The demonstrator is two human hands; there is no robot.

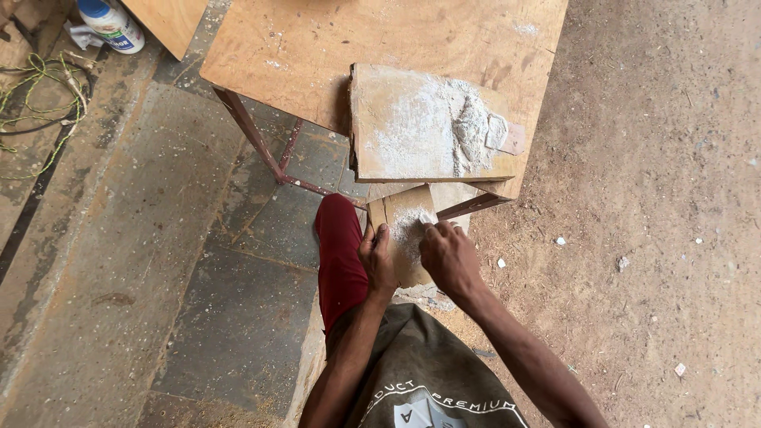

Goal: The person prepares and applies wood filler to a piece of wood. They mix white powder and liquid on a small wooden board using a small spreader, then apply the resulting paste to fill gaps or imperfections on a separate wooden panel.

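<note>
Right hand (448, 257): closed loosely, fingertips pressed onto the white paste on the small wood piece (406, 234)
Left hand (377, 257): just beside the right, fingers curled round the left edge of that piece — gripping it; the piece rests over the red trouser leg (339, 254)
Beyond the fingertips: a thick board (412, 123) on the wooden table (293, 55), dusted white; a lump of filler (472, 131) lies on its right part
Far left of the hands: a white bottle (111, 24) — near green cord (40, 87) on the floor
</note>
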